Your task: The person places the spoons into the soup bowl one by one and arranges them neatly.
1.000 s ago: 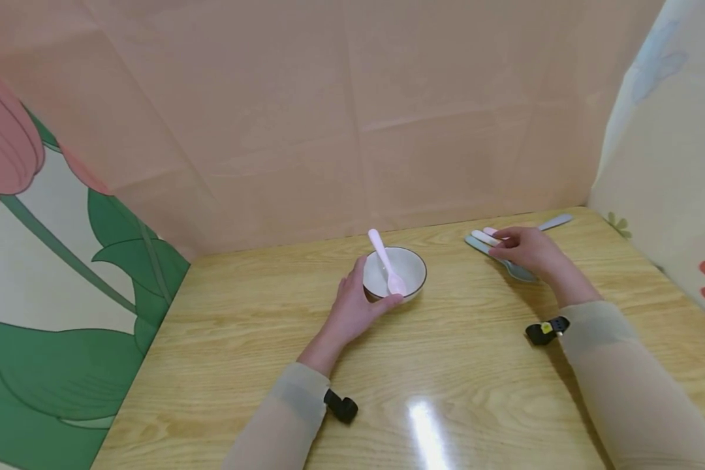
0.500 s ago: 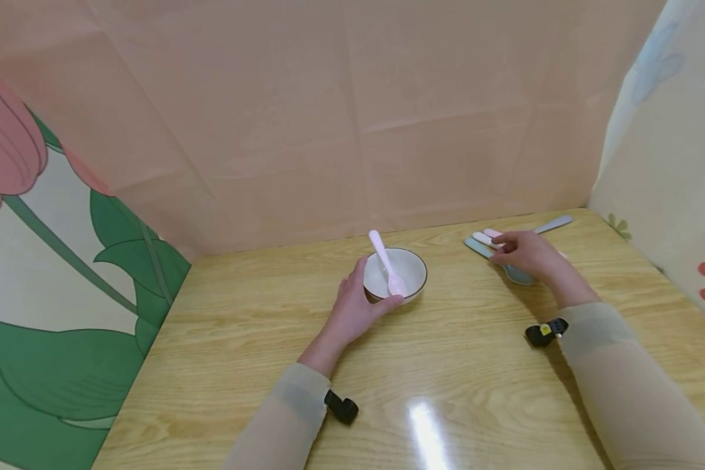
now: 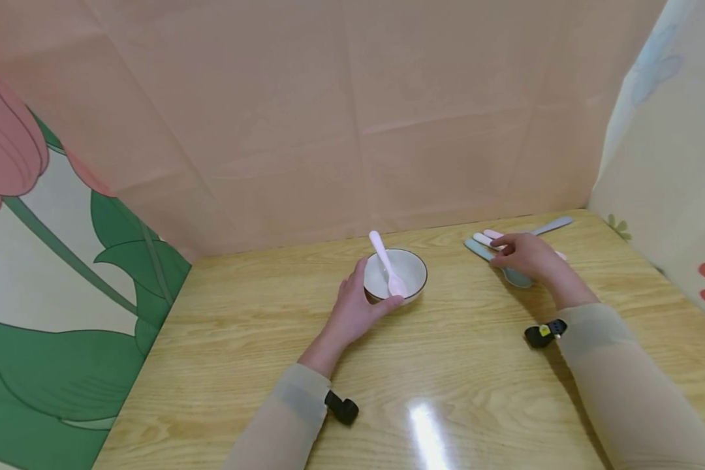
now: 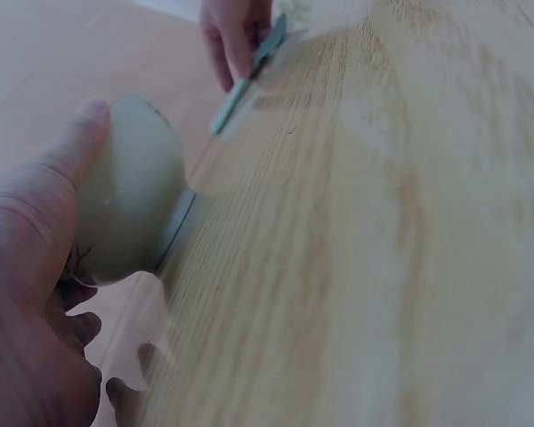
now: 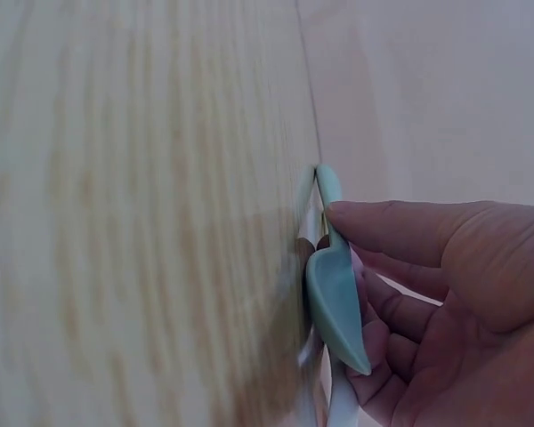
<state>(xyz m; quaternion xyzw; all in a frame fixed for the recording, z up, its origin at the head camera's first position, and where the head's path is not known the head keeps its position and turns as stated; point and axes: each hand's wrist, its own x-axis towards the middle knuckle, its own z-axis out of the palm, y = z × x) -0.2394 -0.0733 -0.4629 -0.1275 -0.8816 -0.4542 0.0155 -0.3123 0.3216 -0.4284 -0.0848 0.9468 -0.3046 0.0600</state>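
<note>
I have the green spoon to the right of the bowl, its handle end pointing back toward the bowl. My right hand pinches it by the handle, thumb on one side and fingers on the other; the handle's end is down at the table, and I cannot tell whether the scoop touches the wood. My left hand grips the bowl from its left, thumb along the near rim. In the bowl, the pink spoon leans, scoop low toward the near side and handle rising past the far rim. Right of the bowl, just beyond the green spoon's handle, show a white handle and a pink handle; farther right of the bowl is a grey handle. A peach sheet hangs behind the bowl, with a tulip panel well left of it and a cream panel well right.
</note>
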